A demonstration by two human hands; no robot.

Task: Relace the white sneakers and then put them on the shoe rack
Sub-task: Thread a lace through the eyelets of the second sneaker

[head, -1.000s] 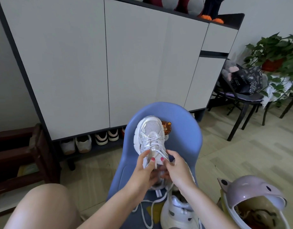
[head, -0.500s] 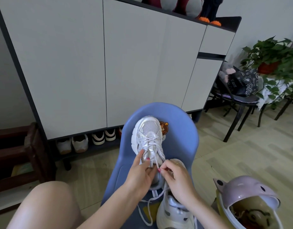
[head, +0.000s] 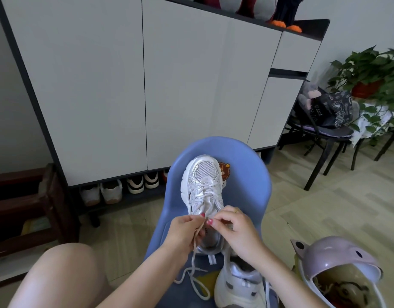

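Sneaker (head: 204,192) lies toe-far on blue chair (head: 247,174) so eyelets face up; left hand (head: 185,232) pinches the lace (head: 196,258), right hand (head: 238,230) apparently pinches near the top eyelets, second sneaker (head: 238,285) nearer.

Tall white cabinet (head: 147,85) at 12 o'clock, wood-look floor (head: 325,207), black chair (head: 320,134) and potted plant (head: 369,72) at 2, dark wooden bench (head: 25,207) at 9.

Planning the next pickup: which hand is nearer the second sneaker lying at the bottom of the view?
Right. The right hand sits just above the second sneaker, its wrist over the shoe. The left hand pinches the lace, farther off to the left.
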